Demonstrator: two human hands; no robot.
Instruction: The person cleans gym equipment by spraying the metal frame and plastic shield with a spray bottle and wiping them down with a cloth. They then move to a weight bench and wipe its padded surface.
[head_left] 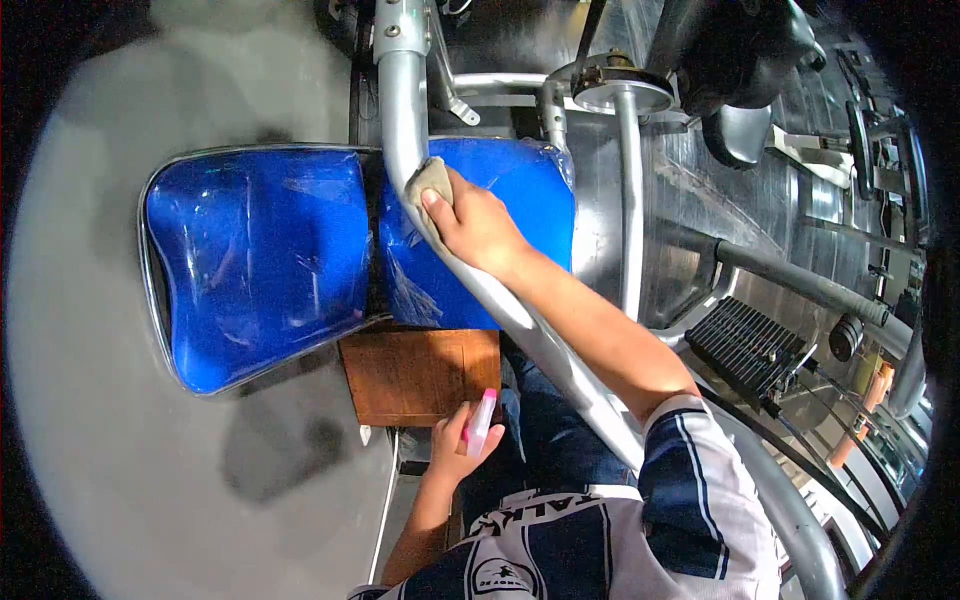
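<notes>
My right hand (482, 228) is closed around a grey-beige cloth (432, 186) and presses it against a bent silver metal tube (404, 130). The tube runs from the top of the view down past my right forearm. Lower down, my left hand (458, 446) grips a small translucent spray bottle (482, 424) with pink parts, held over the near edge of a brown wooden box (420, 376). Behind the tube is a blue padded seat (530, 205) under clear plastic wrap. Part of the cloth is hidden by my fingers.
A second blue padded chair part (260, 260) in a metal frame stands left, against a grey surface. An upright silver post (628, 200) with a round disc (622, 90) rises at right. Further right are a black ribbed pedal-like plate (748, 345) and more frame tubes (800, 275).
</notes>
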